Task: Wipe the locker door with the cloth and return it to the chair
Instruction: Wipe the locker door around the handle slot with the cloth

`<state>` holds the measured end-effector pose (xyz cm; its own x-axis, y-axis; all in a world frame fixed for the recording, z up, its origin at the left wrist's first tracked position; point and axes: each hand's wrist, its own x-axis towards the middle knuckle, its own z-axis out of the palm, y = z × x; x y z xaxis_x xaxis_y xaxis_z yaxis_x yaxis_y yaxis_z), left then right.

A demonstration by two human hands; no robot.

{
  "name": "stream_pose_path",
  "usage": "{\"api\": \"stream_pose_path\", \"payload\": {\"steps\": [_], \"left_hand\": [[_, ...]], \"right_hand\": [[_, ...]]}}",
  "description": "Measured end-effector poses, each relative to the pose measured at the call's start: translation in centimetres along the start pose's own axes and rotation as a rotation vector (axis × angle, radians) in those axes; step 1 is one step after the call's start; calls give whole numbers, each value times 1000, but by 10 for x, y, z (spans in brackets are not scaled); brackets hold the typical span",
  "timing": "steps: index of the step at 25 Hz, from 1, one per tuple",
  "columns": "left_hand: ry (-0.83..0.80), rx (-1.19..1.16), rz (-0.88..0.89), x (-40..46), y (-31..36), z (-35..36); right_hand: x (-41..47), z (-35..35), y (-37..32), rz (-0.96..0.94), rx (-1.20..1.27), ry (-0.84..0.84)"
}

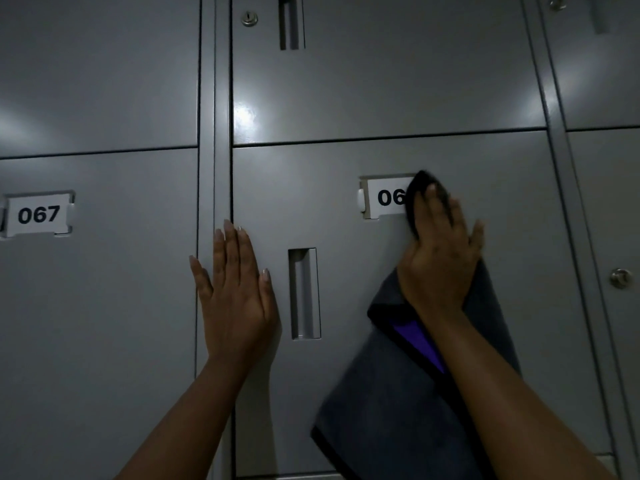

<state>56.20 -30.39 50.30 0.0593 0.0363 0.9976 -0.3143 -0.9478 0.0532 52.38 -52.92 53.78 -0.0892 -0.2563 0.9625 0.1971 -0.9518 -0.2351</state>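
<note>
Wiping the grey locker door (398, 161), cloth up at the number plate.

I see the locker door filling the middle of the view, shut, its recessed handle slot (304, 294) upright. The cloth (381, 403) is pinned flat against the door by my right hand (441, 268), its long axis running up the door, top tip over the number label (386, 197), the loose end hanging down and leftward. My left hand (235, 296) lies open and flat, holding nothing, bracing the door's left edge. My worry: the label sits loose-looking in its holder, so a hard pass may snag it; the hanging end could slip free if my palm lifts.
</note>
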Motion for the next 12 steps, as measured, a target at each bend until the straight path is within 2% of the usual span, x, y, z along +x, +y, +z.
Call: {"api": "stream_pose_path", "payload": {"steps": [9, 11, 12], "left_hand": [[-14, -18, -11, -1, 2, -3], [-15, -18, -11, -2, 2, -4], [-17, -16, -12, -2, 3, -4]], "right_hand": [[-130, -19, 16, -628, 194, -290], [-133, -27, 19, -653, 285, -263], [-123, -32, 19, -586, 328, -195]]}}
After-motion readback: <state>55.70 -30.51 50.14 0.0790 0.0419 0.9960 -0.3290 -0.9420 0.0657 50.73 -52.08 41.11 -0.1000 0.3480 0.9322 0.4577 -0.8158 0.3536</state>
